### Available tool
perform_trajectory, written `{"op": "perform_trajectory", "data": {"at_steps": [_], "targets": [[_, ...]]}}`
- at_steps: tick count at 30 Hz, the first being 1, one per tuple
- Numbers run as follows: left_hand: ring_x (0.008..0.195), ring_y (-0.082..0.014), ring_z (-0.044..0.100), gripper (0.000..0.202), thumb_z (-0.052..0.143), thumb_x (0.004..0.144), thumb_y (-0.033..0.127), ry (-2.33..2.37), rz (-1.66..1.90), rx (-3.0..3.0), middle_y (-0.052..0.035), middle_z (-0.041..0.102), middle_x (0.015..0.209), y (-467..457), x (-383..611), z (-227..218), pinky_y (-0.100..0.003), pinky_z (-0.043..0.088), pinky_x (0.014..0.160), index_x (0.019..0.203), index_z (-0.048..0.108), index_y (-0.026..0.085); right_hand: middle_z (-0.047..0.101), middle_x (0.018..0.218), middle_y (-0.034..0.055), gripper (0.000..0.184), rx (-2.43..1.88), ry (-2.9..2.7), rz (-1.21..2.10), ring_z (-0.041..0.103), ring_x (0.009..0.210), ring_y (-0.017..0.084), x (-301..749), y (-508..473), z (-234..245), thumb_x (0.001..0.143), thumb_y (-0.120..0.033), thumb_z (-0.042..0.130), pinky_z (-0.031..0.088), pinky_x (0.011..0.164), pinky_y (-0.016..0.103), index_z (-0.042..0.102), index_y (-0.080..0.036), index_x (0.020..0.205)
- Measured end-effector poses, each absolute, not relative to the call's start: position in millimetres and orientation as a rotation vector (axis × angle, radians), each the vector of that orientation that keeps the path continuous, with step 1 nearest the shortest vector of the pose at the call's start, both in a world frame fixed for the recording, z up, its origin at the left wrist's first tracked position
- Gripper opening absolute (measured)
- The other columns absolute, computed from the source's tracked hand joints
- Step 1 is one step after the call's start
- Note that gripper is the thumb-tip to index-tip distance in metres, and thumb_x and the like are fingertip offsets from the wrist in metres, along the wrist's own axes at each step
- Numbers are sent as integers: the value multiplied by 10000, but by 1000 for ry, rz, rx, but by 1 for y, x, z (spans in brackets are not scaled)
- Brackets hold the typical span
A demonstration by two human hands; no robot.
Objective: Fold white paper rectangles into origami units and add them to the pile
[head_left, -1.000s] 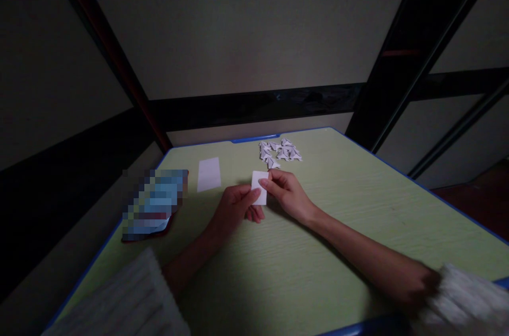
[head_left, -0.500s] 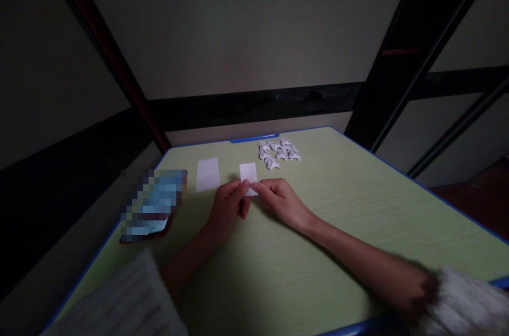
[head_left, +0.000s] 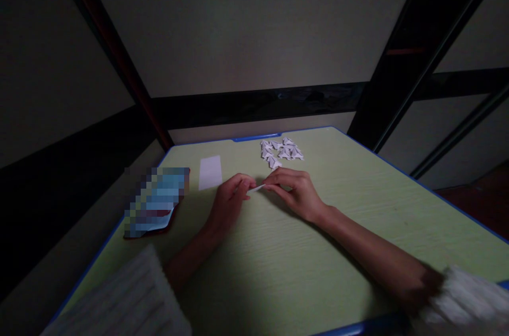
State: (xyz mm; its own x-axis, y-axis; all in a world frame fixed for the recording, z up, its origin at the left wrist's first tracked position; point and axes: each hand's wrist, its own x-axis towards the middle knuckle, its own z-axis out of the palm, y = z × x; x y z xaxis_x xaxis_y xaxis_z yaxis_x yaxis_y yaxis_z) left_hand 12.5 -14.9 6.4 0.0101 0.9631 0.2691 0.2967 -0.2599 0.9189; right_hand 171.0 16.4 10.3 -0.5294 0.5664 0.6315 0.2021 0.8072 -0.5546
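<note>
Both hands pinch a small white paper slip just above the pale green table. My left hand grips its left end with fingers curled. My right hand grips its right end. The slip now shows only as a thin edge between the fingertips. A pile of several small folded white paper pieces lies just beyond my right hand. A flat white paper rectangle lies beyond my left hand.
A blurred blue and red object lies at the table's left edge. The table has a blue rim. Dark bed-frame bars and a pale wall stand behind the far edge. White knit sleeves cover both forearms near the camera.
The slip was held upright with its face showing; both hands have since brought it down and tilted it, so only its thin edge shows.
</note>
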Motion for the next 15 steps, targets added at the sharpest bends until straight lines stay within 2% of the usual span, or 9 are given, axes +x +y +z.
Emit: {"op": "perform_trajectory", "data": {"at_steps": [3,7,11,15], "targets": [[709,-133,514,253,349,789,281,1410,1241,1977,-35,585,738,-17,10,9,-238,392,638,721,560,160,602,713,63,195,-641,-2169,480,538,660,137,170,16,9,786,-223,435,409,615,257,618,-156,778],[715,-140,514,222,365,793,242,1460,1063,2362,-37,587,742,-19,8,7,-260,384,682,737,567,170,593,712,44,153,-716,-2216,477,527,644,122,169,13,9,778,-167,419,388,599,233,567,-155,814],[714,-144,513,232,335,802,208,1469,959,2622,-40,579,734,-19,7,4,-257,389,675,747,557,171,564,697,26,139,-745,-2299,496,494,600,109,168,8,10,765,-126,388,351,548,212,499,-158,843],[685,-149,508,226,322,799,179,1543,869,2804,-48,574,717,-20,7,6,-254,385,632,728,536,167,557,720,33,161,-733,-2324,467,489,628,114,166,6,12,740,-82,377,341,567,215,479,-161,837]]}}
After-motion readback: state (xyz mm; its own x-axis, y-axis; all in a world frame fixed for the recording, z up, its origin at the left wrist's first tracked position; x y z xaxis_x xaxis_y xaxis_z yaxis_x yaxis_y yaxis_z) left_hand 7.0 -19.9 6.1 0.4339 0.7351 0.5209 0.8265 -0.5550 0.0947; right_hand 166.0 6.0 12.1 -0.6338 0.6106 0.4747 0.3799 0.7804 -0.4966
